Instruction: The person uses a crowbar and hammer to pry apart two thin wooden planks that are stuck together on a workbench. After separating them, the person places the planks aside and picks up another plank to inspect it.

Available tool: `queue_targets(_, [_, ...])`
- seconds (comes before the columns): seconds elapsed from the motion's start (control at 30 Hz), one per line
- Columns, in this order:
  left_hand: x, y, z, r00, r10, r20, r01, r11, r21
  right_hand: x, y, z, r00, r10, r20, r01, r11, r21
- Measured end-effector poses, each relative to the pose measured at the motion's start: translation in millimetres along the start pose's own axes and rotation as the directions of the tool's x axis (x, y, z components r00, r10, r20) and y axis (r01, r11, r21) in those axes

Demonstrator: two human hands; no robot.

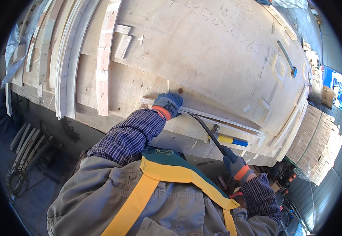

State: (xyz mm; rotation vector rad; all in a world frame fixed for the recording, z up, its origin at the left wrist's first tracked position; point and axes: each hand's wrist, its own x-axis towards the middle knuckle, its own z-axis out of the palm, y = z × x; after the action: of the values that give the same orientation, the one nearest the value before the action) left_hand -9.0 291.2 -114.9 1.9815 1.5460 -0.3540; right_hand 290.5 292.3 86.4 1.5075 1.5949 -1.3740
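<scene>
My left hand (168, 104), in a grey-blue glove with an orange cuff, is closed over a thin wooden strip (228, 122) lying along the near part of the plywood sheet. In my right hand (233, 162), gloved alike, is the lower end of a dark pry bar (207, 130). The bar slants up to the left, and its bent tip lies at the strip just right of my left hand. Below the strip rests a hammer (233, 141) with a yellow and blue handle, close to the bar.
Long wooden boards (67, 59) lie across the left of the plywood (167, 47). Short offcuts (123, 46) are scattered about. A second hammer (287, 59) lies at the far right. Beyond the right edge stands a strapped stack of timber (314, 143). Cables (19, 179) hang at lower left.
</scene>
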Motion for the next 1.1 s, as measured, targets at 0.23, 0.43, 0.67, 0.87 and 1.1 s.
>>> queue_targets(0.23, [1,0,4,1.000,-0.019,-0.012,0.019,1.000,-0.023,-5,-8,6,0.999,0.043,-0.026,-0.043,0.999,-0.014])
queue_targets(0.43, [3,0,10,0.999,-0.004,-0.032,0.003,0.999,-0.034,-7,-18,17,0.996,0.034,-0.083,-0.037,0.999,-0.038])
queue_targets(0.67, [-1,1,27,0.989,0.028,-0.143,-0.031,0.999,-0.016,5,-39,-14,0.958,0.272,0.086,-0.265,0.960,-0.092])
queue_targets(0.87, [3,-1,29,0.981,0.034,-0.189,-0.046,0.997,-0.062,1,-46,7,0.965,0.260,0.039,-0.246,0.946,-0.213])
queue_targets(1.1, [1,-2,25,0.956,0.060,-0.287,-0.073,0.997,-0.037,-6,-32,43,0.978,0.206,-0.012,-0.206,0.976,-0.067])
